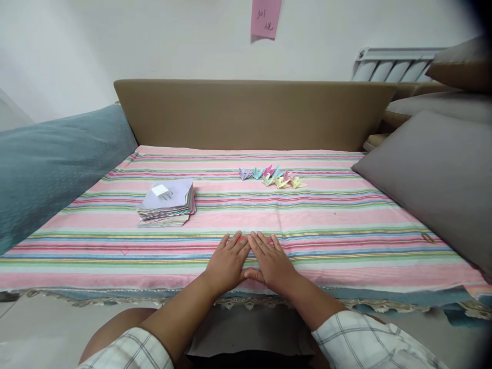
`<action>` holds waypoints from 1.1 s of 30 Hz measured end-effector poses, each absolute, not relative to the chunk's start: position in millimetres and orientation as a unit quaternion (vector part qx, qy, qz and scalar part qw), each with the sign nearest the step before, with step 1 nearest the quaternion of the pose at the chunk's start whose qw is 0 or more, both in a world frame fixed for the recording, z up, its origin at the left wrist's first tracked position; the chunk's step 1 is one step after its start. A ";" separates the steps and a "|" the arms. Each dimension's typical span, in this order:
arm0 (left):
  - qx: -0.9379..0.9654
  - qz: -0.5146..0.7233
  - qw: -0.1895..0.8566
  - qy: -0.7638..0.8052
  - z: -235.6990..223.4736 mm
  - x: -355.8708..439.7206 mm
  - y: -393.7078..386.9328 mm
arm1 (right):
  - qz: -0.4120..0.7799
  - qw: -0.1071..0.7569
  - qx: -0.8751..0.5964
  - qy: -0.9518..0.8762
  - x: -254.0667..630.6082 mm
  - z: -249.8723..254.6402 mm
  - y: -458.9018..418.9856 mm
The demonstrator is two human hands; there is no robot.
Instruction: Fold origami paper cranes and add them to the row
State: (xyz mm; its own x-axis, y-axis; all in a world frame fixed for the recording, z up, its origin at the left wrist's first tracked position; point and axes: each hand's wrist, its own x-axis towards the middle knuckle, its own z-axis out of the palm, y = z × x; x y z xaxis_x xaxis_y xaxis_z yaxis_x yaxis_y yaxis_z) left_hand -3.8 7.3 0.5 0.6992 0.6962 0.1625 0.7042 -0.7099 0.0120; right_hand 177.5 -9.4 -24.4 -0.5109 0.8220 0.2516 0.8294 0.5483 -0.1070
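Note:
My left hand (228, 261) lies flat, fingers stretched forward, near the front edge of the striped cloth (323, 220). Beside it my right hand (271, 261) is also flat, its fingertips and thumb meeting those of the left. Bits of a red piece of paper (242, 238) show around the fingertips; most of it is hidden under both hands. Farther back, several folded paper cranes (282, 180) in purple, blue, pink and yellow stand in a cluster. To the left sits a stack of square coloured paper (167, 210), with a white plug adapter (161, 191) on top.
A brown backrest (253, 113) runs along the rear. Blue-green upholstery (57, 159) slopes up at the left, and grey cushions (438, 179) lean in from the right. A small brown object (428, 238) lies near the cushion. On the wall hangs a pink note (265, 19).

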 end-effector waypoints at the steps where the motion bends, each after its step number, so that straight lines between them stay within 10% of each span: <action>1: -0.920 -0.077 0.025 -0.384 1.4 -3.9 7.0 | -0.006 0.134 -0.478 -0.868 177.9 -24.5 -9.1; 24: -0.818 -0.108 0.048 -0.563 24.7 -51.3 12.7 | 0.012 0.109 -0.490 -0.865 177.6 -21.8 -9.0; 33: -0.917 -0.137 0.042 -0.371 -6.4 2.3 2.8 | 0.033 0.102 -0.498 -0.860 176.9 -21.0 -10.2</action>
State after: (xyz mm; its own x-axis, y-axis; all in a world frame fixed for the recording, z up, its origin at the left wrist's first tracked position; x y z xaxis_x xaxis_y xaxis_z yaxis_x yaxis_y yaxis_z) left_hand 2.3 2.8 -6.4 0.6868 0.6696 0.2827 0.6925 -0.7210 0.0255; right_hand 176.9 -10.2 -21.0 -0.4822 0.8643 0.1434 0.8508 0.5010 -0.1587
